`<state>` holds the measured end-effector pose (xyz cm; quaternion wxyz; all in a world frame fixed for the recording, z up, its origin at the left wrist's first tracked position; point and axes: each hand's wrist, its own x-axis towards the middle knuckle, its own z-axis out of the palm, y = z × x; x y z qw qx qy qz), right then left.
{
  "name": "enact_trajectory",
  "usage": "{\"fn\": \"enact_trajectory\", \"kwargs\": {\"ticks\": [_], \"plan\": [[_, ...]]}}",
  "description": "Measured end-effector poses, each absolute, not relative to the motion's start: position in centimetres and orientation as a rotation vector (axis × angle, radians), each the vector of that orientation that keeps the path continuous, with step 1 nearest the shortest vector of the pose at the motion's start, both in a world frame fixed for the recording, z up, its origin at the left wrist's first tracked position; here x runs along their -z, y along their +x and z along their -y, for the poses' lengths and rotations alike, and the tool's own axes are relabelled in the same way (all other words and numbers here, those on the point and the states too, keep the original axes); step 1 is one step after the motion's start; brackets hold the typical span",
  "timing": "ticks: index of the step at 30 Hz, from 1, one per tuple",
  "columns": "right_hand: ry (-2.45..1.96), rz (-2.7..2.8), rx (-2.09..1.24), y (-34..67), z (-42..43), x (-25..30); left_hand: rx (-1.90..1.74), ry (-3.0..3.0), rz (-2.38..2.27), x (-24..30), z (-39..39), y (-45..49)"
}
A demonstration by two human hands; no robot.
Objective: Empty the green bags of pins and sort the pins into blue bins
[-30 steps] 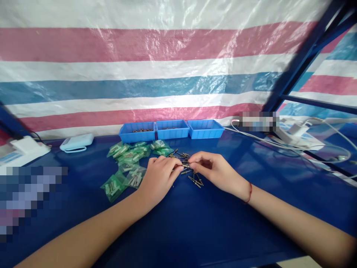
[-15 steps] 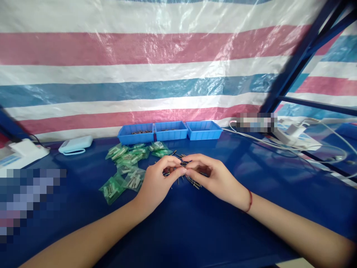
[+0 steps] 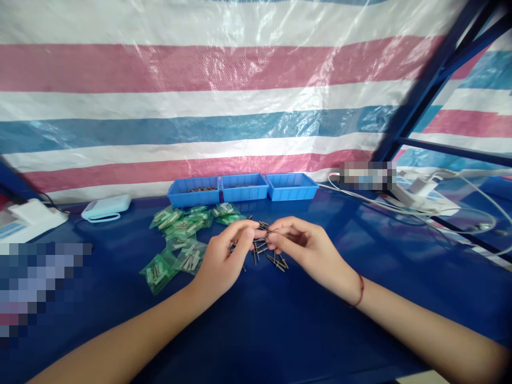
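Note:
My right hand (image 3: 306,239) pinches a thin metal rod (image 3: 273,231) between thumb and fingertips. My left hand (image 3: 227,255) is just to its left, thumb laid against curled fingers. Whatever it grips is hidden behind the thumb. Under and between both hands lies a loose pile of thin metal rods (image 3: 277,262), dark and brass-toned, pointing in various directions. Several green-tinted clear plastic bags (image 3: 159,273) with short metal pieces inside lie left of my left hand.
Three blue plastic bins (image 3: 244,193) stand in a row behind the pile; small metal parts show in the left and middle ones. A pale blue power bank (image 3: 107,207) lies at left. White cables (image 3: 356,198) and a power strip (image 3: 428,197) are at right on the blue table (image 3: 256,330).
My hands have moved slightly apart; their fingertips met before. The thin rod at my right fingertips now shows, and more of the pile is visible between the hands.

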<state>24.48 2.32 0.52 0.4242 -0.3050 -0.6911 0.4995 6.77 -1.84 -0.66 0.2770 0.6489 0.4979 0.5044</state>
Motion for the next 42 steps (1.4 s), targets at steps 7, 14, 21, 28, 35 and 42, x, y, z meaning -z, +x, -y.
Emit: {"fn": "enact_trajectory", "kwargs": {"ticks": [7,14,21,28,35,42], "plan": [[-0.732,1.44,-1.629,24.5,-2.6,-0.6,-1.359,1.89,-1.363,0.8,2.0,7.2],[-0.725,1.443,-1.659,24.4,-2.5,-0.5,-1.347,1.932,-1.338,0.6,2.0,7.0],[-0.777,1.699,-1.222,24.3,-2.7,-0.6,-1.246,2.154,-1.503,1.2,1.6,6.9],[-0.815,1.858,-0.512,22.0,-10.6,-2.8,-0.926,2.526,-1.743,1.7,1.3,6.5],[-0.986,1.979,-0.283,17.7,-17.4,-3.5,-0.723,2.552,-1.721,2.0,1.5,6.2],[-0.846,2.267,-0.464,21.5,-9.1,-2.2,-0.729,2.585,-1.689,2.2,1.3,6.1]]}}
